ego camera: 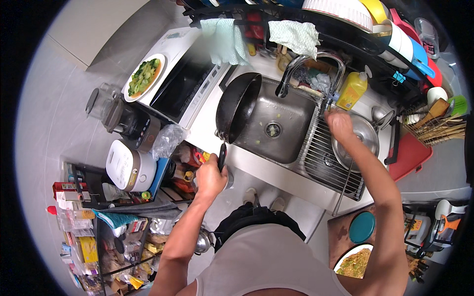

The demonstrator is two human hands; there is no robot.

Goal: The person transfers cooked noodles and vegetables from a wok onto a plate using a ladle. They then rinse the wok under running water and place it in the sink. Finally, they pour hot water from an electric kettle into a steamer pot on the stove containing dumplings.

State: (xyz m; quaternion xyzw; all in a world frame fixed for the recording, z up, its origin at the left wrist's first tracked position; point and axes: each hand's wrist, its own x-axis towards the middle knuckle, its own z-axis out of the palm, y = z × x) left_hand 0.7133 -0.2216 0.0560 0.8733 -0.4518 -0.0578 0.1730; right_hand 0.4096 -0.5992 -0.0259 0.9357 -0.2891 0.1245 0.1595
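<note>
My left hand (212,176) grips the black handle of a dark wok (240,105), which is tilted over the left side of the steel sink basin (287,144). Bits of green food lie in the basin and around its drain. My right hand (339,124) is at the base of the chrome faucet (337,61), near its lever; the fingers are partly hidden, so its grip is unclear. Below my right forearm, a round metal lid or pan (364,129) rests on the wire drying rack (318,148). A yellow soap pump bottle (351,90) stands behind the faucet.
A plate of cooked greens (144,77) sits on a white countertop oven (185,77) at left, by a blender (133,124) and a rice cooker (129,166). A dish rack (281,11) with cloths overhangs the sink's back. Lower right, a plate of food (354,262) lies beside a teal lid (362,226).
</note>
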